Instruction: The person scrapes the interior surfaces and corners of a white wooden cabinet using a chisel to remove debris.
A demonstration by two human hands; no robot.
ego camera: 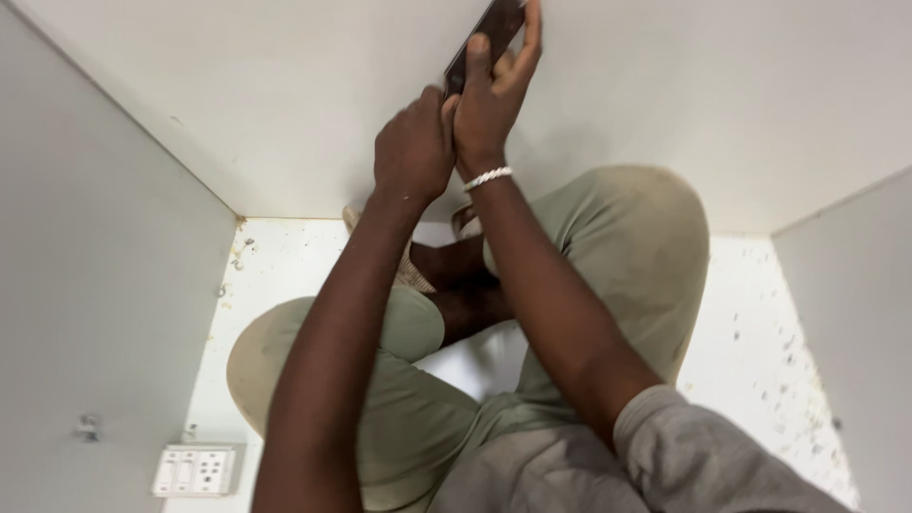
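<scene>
Both hands, left hand [414,147] & right hand [494,95], on dark flat tool [480,43] vs white panel [285,95]

Dark flat tool [483,43]; white beaded bracelet [487,177]; pale olive trousers [627,237]; grey shirt [608,465]; white panels [285,104]; white switch plate [195,470].

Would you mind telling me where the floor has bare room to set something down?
Bare floor lies right of the bent knee, up to the right panel, though specked with debris. The left strip is crowded: a switch plate and loose screws. Both hands, left hand and right hand, press a dark tool against the back panel.
</scene>
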